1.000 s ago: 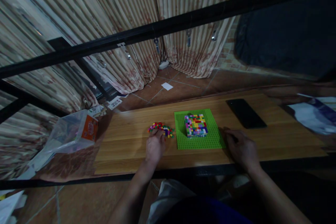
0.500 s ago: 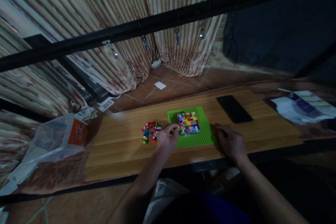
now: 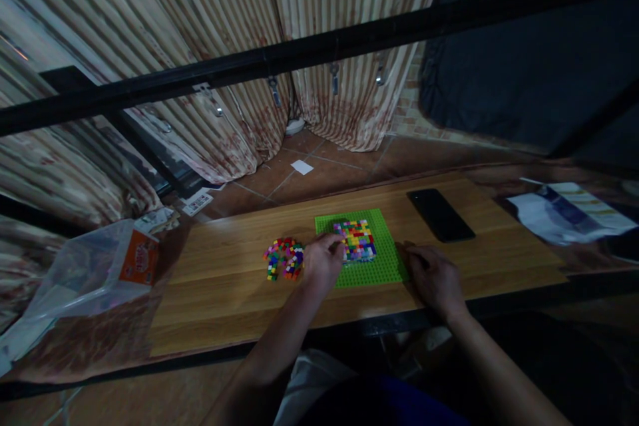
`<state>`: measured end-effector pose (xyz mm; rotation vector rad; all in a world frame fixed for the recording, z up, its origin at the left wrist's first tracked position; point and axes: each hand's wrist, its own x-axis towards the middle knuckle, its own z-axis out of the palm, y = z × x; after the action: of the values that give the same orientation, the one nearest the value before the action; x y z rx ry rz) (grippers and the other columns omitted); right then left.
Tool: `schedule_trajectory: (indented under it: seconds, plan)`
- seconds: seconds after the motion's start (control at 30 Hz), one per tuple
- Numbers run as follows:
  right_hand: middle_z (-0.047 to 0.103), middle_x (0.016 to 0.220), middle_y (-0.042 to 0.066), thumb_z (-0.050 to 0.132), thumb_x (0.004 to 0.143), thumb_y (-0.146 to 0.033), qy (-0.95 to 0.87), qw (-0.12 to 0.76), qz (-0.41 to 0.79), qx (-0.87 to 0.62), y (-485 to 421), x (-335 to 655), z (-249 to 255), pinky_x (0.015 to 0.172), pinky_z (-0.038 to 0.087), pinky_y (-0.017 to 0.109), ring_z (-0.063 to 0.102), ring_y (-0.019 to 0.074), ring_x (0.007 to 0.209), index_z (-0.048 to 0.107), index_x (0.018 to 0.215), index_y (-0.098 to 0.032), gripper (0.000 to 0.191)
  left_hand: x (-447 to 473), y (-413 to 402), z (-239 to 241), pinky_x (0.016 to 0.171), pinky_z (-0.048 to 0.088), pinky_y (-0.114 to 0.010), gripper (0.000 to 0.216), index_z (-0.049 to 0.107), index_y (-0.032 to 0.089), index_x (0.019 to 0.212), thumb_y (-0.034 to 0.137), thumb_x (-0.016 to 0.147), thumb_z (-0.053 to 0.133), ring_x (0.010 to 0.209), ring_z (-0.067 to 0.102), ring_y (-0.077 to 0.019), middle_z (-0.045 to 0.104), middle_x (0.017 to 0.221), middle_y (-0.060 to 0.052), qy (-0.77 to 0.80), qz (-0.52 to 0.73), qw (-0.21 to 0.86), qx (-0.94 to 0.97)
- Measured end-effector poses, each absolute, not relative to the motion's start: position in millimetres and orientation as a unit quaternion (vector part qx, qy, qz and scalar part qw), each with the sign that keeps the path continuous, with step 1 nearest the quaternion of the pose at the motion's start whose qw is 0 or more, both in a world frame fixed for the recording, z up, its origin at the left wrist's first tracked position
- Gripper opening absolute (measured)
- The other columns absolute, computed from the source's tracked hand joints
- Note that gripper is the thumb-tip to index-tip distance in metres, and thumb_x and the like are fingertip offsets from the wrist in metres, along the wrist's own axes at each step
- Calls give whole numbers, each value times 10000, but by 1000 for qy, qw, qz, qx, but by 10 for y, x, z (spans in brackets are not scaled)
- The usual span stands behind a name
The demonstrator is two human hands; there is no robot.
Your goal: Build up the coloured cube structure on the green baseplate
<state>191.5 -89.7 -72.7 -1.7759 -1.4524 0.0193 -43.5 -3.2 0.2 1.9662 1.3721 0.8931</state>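
Observation:
A green baseplate (image 3: 372, 268) lies on the wooden table (image 3: 224, 293) with a square block of multicoloured small bricks (image 3: 355, 239) built on it. My left hand (image 3: 323, 261) reaches over the plate's left edge, fingertips touching the left side of the block; whether it pinches a brick I cannot tell. A loose pile of coloured bricks (image 3: 283, 257) lies just left of that hand. My right hand (image 3: 435, 277) rests flat on the table against the plate's right edge, holding nothing.
A black phone (image 3: 440, 214) lies behind the right hand. Papers (image 3: 564, 212) sit at the far right. A clear plastic bag with an orange packet (image 3: 100, 266) lies off the table's left end. A black bar (image 3: 319, 46) crosses overhead; curtains hang behind.
My left hand moved right from the loose brick pile to the left side of the brick block. The right hand stayed by the plate's right edge. The view shifted slightly.

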Motion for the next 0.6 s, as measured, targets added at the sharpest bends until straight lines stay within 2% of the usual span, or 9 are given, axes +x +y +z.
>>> schedule_trajectory:
  seconds: [0.33,0.6]
  plan:
    - [709,947,94,458,902,-340,-572,408,10,-711,-895,1917,-742,758,536,347,677,213,828,701,922,-190,286,-380,-70,12,823,519,-253,178,749,195,885,138,819,594,844,675,-141,729,914,-32,499,352,279,741]
    - [704,941,102,460,907,-346,-580,405,3,-707,-902,1925,-724,748,534,344,677,216,821,703,927,-180,295,-329,-54,54,854,515,-266,221,732,234,988,168,844,578,903,675,-152,740,1004,-16,537,289,247,753]
